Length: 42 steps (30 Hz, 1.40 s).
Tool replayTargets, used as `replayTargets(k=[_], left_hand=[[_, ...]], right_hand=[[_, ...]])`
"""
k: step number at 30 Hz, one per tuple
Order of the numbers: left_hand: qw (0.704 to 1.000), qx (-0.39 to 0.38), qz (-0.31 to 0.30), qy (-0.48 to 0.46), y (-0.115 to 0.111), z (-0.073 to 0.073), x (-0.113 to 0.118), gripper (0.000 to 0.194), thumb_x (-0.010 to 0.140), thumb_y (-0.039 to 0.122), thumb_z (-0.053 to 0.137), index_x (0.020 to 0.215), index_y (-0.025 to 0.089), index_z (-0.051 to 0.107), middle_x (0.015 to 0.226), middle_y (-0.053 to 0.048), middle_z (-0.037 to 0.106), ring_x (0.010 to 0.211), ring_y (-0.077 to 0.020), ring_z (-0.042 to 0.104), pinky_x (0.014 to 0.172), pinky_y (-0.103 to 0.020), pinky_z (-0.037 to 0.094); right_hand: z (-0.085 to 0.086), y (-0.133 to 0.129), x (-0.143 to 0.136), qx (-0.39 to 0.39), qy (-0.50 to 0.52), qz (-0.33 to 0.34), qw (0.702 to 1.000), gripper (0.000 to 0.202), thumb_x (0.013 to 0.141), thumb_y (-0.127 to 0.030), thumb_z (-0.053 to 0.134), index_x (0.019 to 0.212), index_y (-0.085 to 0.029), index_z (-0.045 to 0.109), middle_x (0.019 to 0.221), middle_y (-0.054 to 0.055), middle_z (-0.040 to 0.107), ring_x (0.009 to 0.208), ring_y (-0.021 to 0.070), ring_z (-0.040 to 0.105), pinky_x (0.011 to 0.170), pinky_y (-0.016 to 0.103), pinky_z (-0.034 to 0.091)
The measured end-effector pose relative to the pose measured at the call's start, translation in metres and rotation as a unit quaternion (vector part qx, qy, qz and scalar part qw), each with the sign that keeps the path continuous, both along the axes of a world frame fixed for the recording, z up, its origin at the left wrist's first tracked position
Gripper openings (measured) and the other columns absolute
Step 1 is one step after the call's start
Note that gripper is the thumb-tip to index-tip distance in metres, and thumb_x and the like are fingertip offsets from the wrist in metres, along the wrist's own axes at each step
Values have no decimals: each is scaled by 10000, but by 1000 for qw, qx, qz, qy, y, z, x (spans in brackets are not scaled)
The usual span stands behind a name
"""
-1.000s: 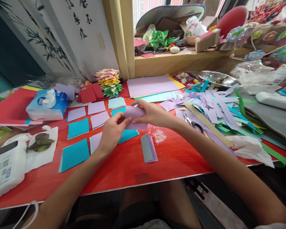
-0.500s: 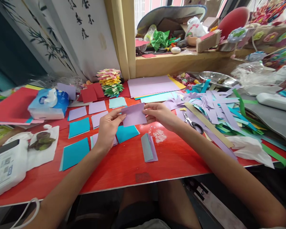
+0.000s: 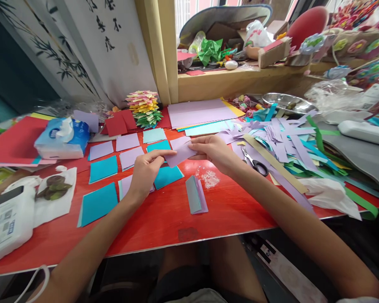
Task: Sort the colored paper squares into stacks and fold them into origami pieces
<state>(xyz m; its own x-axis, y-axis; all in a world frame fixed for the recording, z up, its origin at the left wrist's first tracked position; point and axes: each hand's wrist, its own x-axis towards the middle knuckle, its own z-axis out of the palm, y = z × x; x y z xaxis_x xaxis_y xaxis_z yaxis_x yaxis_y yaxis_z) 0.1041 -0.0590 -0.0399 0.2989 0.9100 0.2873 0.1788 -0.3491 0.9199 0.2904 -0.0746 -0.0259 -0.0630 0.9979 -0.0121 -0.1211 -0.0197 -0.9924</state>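
Observation:
Between my two hands, above the red table, is a small lilac paper (image 3: 180, 152), tilted and curved. My left hand (image 3: 147, 170) has thumb and forefinger closed at its left end. On the right end, my right hand (image 3: 213, 152) pinches it between thumb and fingers. Below the hands lies a teal paper square (image 3: 167, 176), and another teal square (image 3: 158, 145) is partly covered behind the left hand. A folded pale blue and lilac paper (image 3: 196, 195) rests nearer the table edge. Several lilac squares (image 3: 132, 158) lie in rows left of my hands.
Black-handled scissors (image 3: 259, 166) lie right of my forearm, beside a heap of paper strips (image 3: 281, 139). White crumbs (image 3: 210, 179) are on the red table (image 3: 151, 227). Large lilac sheets (image 3: 198, 113) and a layered paper stack (image 3: 143, 108) stand behind; a tissue pack (image 3: 63, 138) sits left.
The lilac paper has turned from facing me flat to a slanted, curved position. My left hand's fingers have shifted inward along it, uncovering more of the teal square behind.

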Motion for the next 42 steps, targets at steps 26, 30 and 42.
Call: replayTargets(k=[26,30,42], left_hand=[[994,-74,-36,77,2,1,4,343,740,458,583,911,165,628,907,-55,636,800,-173,560,652,-262,433],[994,-69,-33,78,1,2,4,331,757,475,556,866,169,621,873,-45,624,779,-164,545,647,-261,425],[996,-45,-32,74,-3,1,6,309,762,463,555,788,160,607,790,-30,602,718,-146,531,620,-248,426]], right_hand=[[-1,0,-4,37,-103,51,993,143,747,-154,571,850,-124,666,786,45,674,745,141,648,723,275,558],[-1,-3,-5,42,-136,90,986,165,774,-177,557,901,-126,649,800,51,686,749,139,652,735,279,552],[-7,-4,-10,125,-253,37,959,192,795,-338,551,754,-158,603,713,35,654,650,136,631,630,279,512]])
